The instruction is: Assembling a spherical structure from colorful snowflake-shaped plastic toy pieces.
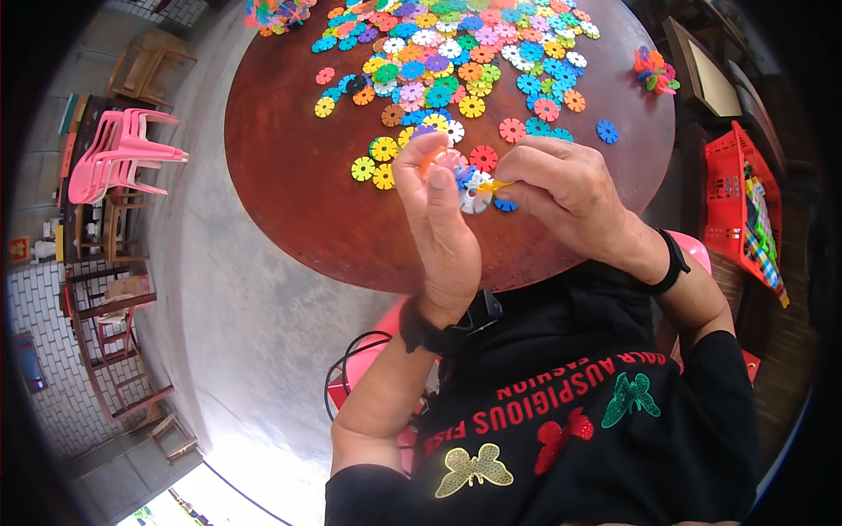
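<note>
Above the near part of the round table, my left hand (441, 215) is closed round a small cluster of interlocking plastic discs (474, 200). Orange, pink, blue and white pieces show in it; my fingers hide part of it. My right hand (566, 188) pinches a yellow disc (493, 186) edge-on, touching the cluster's right side. Just beyond them a red notched disc (482, 159) lies flat, and a blue disc (505, 205) shows partly under my right fingers.
Many loose coloured discs (436, 95) spread over the dark red table (289, 206). Finished-looking disc balls stand at its far left (274, 12) and right edge (656, 72). Pink stools (118, 158) stand left; a red basket (724, 197) of toys sits right.
</note>
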Demonstrator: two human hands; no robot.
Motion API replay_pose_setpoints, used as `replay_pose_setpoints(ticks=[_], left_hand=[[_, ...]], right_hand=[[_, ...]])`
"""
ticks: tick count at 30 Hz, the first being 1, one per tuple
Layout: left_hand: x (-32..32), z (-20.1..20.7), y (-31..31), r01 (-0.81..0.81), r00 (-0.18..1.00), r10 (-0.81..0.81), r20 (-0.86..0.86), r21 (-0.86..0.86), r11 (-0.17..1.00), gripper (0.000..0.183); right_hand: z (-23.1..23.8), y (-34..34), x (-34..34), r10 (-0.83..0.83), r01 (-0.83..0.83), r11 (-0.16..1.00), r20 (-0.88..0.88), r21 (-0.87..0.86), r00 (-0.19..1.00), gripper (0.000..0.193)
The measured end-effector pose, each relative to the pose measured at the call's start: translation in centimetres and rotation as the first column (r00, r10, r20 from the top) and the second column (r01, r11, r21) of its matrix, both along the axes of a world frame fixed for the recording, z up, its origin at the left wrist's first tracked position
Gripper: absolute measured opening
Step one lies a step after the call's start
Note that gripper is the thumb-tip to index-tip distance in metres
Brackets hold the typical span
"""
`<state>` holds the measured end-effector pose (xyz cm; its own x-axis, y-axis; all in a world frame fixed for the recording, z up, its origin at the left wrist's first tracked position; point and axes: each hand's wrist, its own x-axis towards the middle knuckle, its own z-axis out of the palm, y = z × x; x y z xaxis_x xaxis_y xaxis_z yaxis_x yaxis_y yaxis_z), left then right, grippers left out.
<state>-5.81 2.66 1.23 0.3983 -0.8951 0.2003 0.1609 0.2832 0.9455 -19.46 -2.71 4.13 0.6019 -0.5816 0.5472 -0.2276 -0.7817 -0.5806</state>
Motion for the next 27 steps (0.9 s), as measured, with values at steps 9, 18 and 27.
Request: replay_pose_setpoints(ticks=[9,18,27], left_hand=[[2.1,-0.2,-0.7,0.378,0.607,-0.205,-0.768,0.052,0.924,0.045],[3.7,-0.8,-1.6,0.287,0.686,-0.156,-0.71,0.068,0.956,0.037],[5.0,0.1,-1.8,0.232,0.587,-0.053,-0.808,0.105,0.967,0.046]], right_hand=[[-1.0,-1.2,-0.2,-0.033,-0.016,0.92,-0.116,-0.393,0.993,0.012],[-1.2,-2.4,-1.0,-0.072,0.042,0.966,-0.109,-0.255,0.991,0.015],[-4.3,-11.9,-1.4,-0.24,0.186,0.962,-0.291,-0.201,0.926,0.017]])
